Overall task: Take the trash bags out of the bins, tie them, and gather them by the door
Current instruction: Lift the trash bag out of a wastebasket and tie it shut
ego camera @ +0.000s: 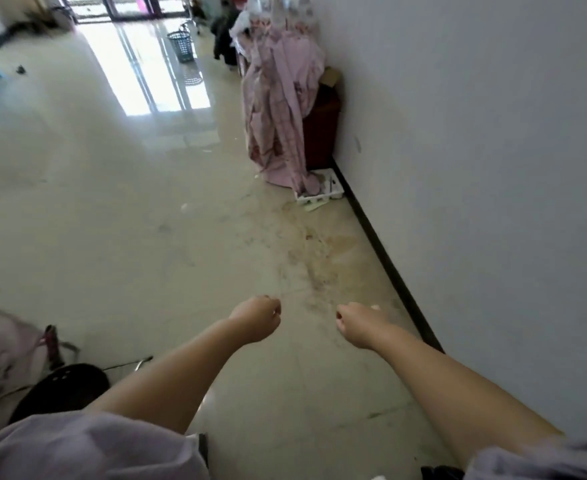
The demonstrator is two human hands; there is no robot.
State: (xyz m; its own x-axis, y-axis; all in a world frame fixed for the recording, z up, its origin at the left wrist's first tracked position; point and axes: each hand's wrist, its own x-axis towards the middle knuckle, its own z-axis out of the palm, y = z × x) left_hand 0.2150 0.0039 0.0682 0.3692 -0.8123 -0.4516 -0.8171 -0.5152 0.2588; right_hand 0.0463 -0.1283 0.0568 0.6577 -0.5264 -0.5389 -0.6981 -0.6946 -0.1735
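Both fists clenched on nothing, left hand (259, 318) and right hand (352, 323) head for the mesh bin (181, 46), where that glossy, stained floor (146, 237) could cause a slip.

A plain white wall (475, 168) runs along the right with a dark baseboard (382, 251). Beside that wall the glossy pale floor (129, 237) is stained. Farther along the wall, bright daylight glares off the tiles.

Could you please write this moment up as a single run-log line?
left hand: fingers curled, holding nothing | right hand: fingers curled, holding nothing | mesh bin: far down floor, untouched | trash bags: none seen
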